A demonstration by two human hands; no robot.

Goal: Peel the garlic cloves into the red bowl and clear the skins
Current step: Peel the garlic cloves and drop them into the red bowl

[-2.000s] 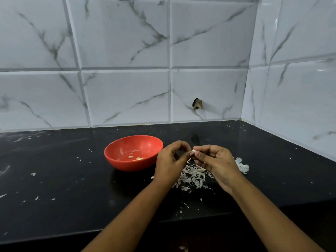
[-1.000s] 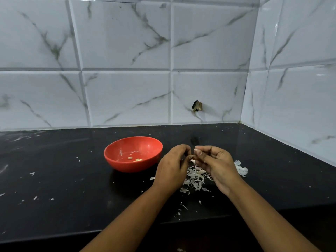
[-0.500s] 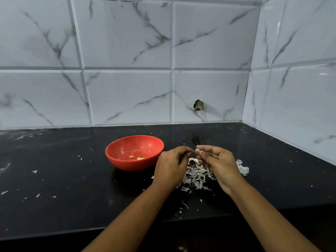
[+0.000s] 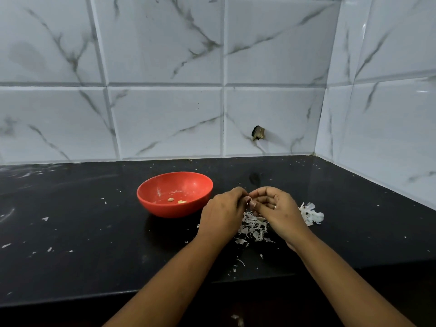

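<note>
Left hand [image 4: 221, 213] and right hand [image 4: 277, 208], fingers curled, shared a pinch grip on one garlic clove [image 4: 248, 200] above the skins [image 4: 253, 228]. The red bowl [image 4: 169, 208] stood toward the worktop's left edge, nearer the left hand.

Dim, cool, even light, soft sheen on wall tiles [image 4: 165, 121] behind the grip, weak shadow under the red bowl [image 4: 174, 208] to its left, tile lines bowed at frame edges, garlic clove [image 4: 248, 201] pinched between left hand [image 4: 221, 215] and right hand [image 4: 278, 213] tiny and soft.
</note>
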